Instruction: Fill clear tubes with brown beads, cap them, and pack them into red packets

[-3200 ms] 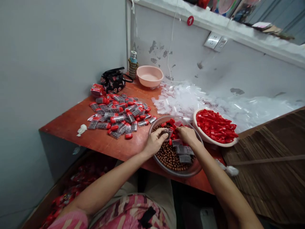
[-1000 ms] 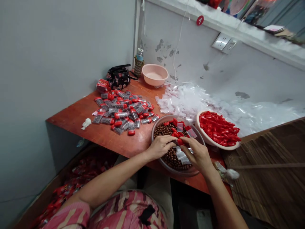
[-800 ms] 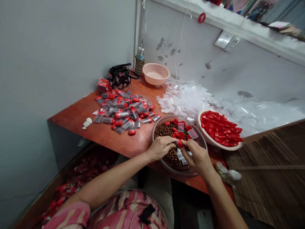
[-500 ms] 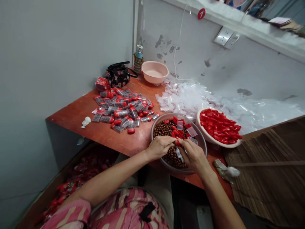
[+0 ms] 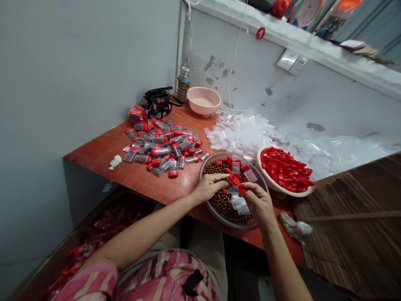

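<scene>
My left hand [image 5: 209, 187] and my right hand [image 5: 258, 204] are together above a glass bowl [image 5: 219, 160] of brown beads [image 5: 223, 205]. Between my fingertips is a red plastic capsule [image 5: 234, 181], pinched from both sides. A small clear zip bag [image 5: 240, 205] hangs just below my right fingers, and it looks filled with little of anything. Several red capsule pieces and clear bags lie on the beads. To the right, a white bowl [image 5: 272, 182] is heaped with red capsules. I cannot see what my palms hide.
Filled packets with red ends [image 5: 163, 146] lie in a pile on the orange-red table [image 5: 103, 161]. Loose clear bags [image 5: 238, 137] spread along the wall. A pink basin [image 5: 203, 100] and a black floral bag [image 5: 158, 104] stand at the back. A box of red packets [image 5: 94, 238] sits below the left edge.
My hands have drawn slightly apart and risen, with the red capsule now more visible between them. The clear bag hangs lower. The view has shifted slightly.
</scene>
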Demonstrator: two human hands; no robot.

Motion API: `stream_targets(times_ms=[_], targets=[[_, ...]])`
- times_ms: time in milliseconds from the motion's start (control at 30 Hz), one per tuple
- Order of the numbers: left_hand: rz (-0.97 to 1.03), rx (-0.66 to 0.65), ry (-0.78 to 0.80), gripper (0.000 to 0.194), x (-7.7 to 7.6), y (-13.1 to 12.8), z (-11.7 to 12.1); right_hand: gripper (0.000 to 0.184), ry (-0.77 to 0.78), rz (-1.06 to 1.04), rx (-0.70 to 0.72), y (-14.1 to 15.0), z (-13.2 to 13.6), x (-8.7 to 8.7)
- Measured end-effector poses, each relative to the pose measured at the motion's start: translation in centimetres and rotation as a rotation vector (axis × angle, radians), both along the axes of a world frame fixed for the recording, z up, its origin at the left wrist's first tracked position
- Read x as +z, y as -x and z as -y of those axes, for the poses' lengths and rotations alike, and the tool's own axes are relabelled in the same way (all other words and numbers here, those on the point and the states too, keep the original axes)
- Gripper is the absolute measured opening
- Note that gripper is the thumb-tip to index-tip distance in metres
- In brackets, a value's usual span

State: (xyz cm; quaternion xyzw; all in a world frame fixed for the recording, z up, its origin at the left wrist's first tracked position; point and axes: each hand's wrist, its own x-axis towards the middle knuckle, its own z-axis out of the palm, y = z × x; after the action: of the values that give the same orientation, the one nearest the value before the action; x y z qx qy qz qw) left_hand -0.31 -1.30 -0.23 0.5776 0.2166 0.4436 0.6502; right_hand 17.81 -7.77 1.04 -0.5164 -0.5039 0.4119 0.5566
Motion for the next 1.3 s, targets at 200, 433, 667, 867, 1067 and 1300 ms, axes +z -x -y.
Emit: stream_targets(times_ms=[200,433,667,867,1067,1300], targets=[[-0.023,0.02,-0.037,0.034,0.0,0.1,-0.4,0.027,0.05,-0.197,0.047,0.6,-0.1,1.0],[-0.138,0.118,-0.335,0.026,0.1,-0.1,0.3,0.021,0.096,-0.242,0.016,-0.9,0.4,0.7],[-0.224,0.126,-0.562,0.025,0.4,-0.1,0.6,0.037,0.311,-0.3,0.318,1.0,-0.6,2.0],[-0.228,0.104,-0.541,0.028,0.2,0.0,0.6,0.032,0.354,-0.453,0.367,2.5,-0.6,1.5],[-0.21,0.124,-0.558,0.026,0.1,-0.1,0.6,0.021,0.292,-0.512,0.198,3.8,-0.5,1.0],[-0.234,0.132,-0.596,0.028,-0.2,-0.3,0.7,0.015,0.282,-0.487,0.121,4.4,-0.6,0.7]])
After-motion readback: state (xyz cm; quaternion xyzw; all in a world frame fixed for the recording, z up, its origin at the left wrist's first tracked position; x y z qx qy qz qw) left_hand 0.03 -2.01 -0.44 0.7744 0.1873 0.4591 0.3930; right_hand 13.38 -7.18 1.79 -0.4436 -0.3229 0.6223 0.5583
